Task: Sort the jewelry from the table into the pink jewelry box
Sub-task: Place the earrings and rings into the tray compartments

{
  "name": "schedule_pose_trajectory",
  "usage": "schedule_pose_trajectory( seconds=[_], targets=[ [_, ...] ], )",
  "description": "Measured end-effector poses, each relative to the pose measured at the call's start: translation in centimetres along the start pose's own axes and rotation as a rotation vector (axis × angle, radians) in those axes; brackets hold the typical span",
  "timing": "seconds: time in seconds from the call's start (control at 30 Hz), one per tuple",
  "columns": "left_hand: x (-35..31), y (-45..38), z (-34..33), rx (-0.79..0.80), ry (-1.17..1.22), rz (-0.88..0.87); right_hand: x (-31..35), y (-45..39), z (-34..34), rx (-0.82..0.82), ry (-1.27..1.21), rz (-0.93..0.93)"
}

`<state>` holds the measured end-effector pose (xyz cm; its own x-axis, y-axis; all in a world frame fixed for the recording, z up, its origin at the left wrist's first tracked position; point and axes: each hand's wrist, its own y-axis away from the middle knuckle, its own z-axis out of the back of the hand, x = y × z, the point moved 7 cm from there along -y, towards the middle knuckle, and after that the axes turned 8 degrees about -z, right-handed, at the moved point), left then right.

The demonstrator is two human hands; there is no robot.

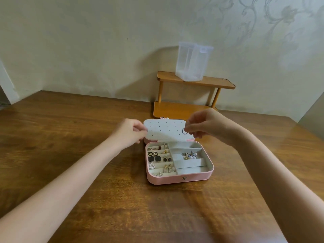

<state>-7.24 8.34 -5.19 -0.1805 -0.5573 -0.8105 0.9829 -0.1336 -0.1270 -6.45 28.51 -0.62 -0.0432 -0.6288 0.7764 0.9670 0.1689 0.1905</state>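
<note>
Pinching ring [184,131] in right hand [206,127], left hand [130,133] curling at lid [166,128] edge; seating gently, steadying box [175,178]

Pink jewelry box [178,178] open on table, earrings in compartments; small ring [184,131] above lid.

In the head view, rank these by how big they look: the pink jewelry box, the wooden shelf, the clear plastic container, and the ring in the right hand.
Largest to smallest as they appear:
1. wooden shelf
2. pink jewelry box, lid open; it lies nearer the camera, so its rank against the shelf is unsure
3. clear plastic container
4. ring, pinched by the right hand
</note>
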Motion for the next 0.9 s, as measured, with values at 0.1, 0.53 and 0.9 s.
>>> schedule_pose_trajectory(
  seconds=[0.1, 0.53, 0.9],
  targets=[
    [0.5, 0.0, -0.3, -0.038, -0.041, 0.017, -1.0, -0.3, -0.4, 0.030, 0.157, 0.001],
    [-2.7, -1.9, -2.4, -0.016, -0.077, -0.172, -3.6, -2.1, -3.8, 0.100, 0.859, -0.165],
    [-5.6, 0.4, -7.5, 0.426, -0.405, -0.331, -3.0, -2.8, -2.1, 0.207, 0.498, -0.195]
  ],
)
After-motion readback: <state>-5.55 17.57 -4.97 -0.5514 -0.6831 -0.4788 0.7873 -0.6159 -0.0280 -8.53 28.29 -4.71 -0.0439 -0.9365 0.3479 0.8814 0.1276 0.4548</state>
